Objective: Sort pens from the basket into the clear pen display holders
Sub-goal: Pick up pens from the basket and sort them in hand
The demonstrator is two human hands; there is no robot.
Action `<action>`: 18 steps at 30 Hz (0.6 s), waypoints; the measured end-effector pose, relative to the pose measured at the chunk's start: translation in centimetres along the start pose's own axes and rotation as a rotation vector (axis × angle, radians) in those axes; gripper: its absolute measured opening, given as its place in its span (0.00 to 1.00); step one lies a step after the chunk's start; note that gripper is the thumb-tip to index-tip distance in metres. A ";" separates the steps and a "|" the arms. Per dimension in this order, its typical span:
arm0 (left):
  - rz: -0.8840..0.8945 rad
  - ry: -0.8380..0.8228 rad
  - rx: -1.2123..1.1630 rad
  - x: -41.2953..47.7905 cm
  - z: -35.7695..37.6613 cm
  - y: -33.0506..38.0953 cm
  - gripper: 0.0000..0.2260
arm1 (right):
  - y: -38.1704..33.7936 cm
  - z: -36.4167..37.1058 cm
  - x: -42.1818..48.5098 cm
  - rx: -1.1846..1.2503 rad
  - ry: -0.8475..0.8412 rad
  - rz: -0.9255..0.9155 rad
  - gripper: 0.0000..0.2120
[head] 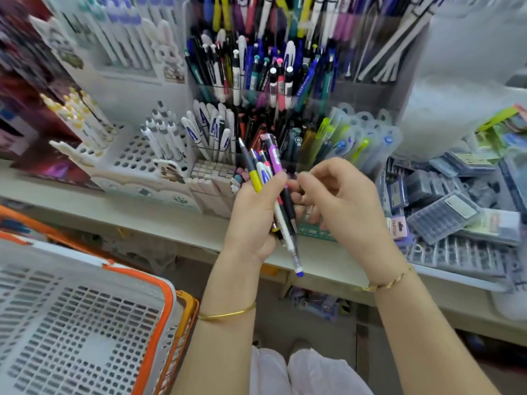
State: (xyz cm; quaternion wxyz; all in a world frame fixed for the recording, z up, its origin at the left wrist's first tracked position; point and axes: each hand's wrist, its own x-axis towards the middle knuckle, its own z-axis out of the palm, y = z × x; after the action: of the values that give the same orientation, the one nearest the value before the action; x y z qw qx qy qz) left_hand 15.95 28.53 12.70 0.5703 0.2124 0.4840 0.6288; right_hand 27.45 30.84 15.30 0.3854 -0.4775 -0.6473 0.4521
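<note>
1. While the left hand grips a bundle of mixed plastic pens, its thumb lies across the barrels and its fingers are curled round them from behind.
2. The right hand is close beside the bundle. Its fingers are bent inward and their tips sit at the pens' right side. Whether they pinch a pen or only touch the bundle cannot be told.
3. The bundle holds a dark pen with a yellow grip, a white pen with a blue letter on its clip, a purple-pink pen, a black pen and a long white pen with a blue tip.
4. The bundle's long axis runs near upright in the view, leaning a little. The upper ends tilt left, towards the display. The blue tip points down and right, towards the person.
5. The pens are in the air over the front edge of the pale shelf. They are just in front of the lowest tier of the clear tiered acrylic pen display holder, which is packed with upright pens.
6. The white perforated plastic basket with an orange rim sits at lower left, well apart from the hands.
7. A thin gold bangle circles the left wrist, and a gold bracelet circles the right.
8. Grey plastic refill boxes lie heaped on the shelf to the right.
</note>
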 end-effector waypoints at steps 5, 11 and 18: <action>-0.003 -0.184 0.097 -0.4 -0.1 0.8 0.04 | -0.4 0.9 2.0 -0.037 -0.025 0.078 0.09; -0.011 -0.196 0.215 0.0 -0.6 1.4 0.04 | 0.3 1.4 2.6 -0.151 0.006 0.059 0.12; 0.006 -0.161 0.181 0.4 -0.7 2.2 0.04 | 0.6 2.5 2.8 -0.047 0.191 0.034 0.16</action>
State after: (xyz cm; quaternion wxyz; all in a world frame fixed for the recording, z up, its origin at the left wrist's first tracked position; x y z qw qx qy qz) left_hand 14.14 28.91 14.11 0.5840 0.3144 0.4908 0.5650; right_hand 24.61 33.11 14.15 0.4263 -0.5384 -0.6098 0.3956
